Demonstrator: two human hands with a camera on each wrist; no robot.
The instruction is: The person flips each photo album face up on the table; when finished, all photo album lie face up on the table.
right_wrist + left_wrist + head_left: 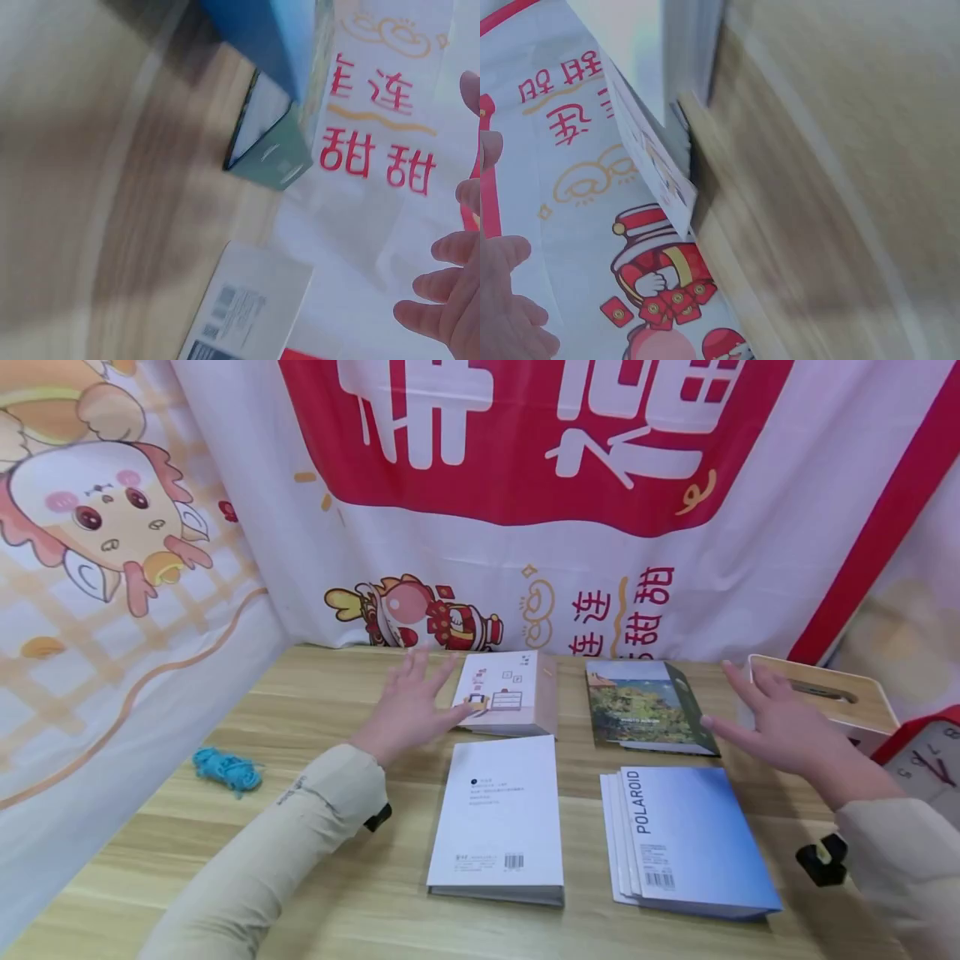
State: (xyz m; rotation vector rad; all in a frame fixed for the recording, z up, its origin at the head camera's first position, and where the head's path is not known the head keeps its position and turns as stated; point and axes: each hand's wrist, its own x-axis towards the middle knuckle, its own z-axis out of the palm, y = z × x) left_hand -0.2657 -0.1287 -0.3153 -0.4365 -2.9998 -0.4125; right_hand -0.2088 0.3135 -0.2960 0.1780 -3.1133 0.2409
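My left hand [408, 710] is over the table with its fingers spread, its thumb overlapping the edge of a white book with a room drawing [498, 693] in the head view. Nearer me lies a white book with a barcode [497, 818], back cover up. My right hand [787, 731] also has spread fingers and holds nothing. It hovers between a photo album with a garden picture [637, 706] and a tissue box [862, 697]. A blue album marked POLAROID [697, 843] lies in front of the garden album. Both wrist views show extended fingers [514, 300] [450, 289] holding nothing.
A bundle of blue yarn [227, 768] lies on the left of the wooden table [315, 693]. A red-framed clock [930, 760] stands at the right edge. A printed cloth [480, 552] hangs behind the table, with another at the left.
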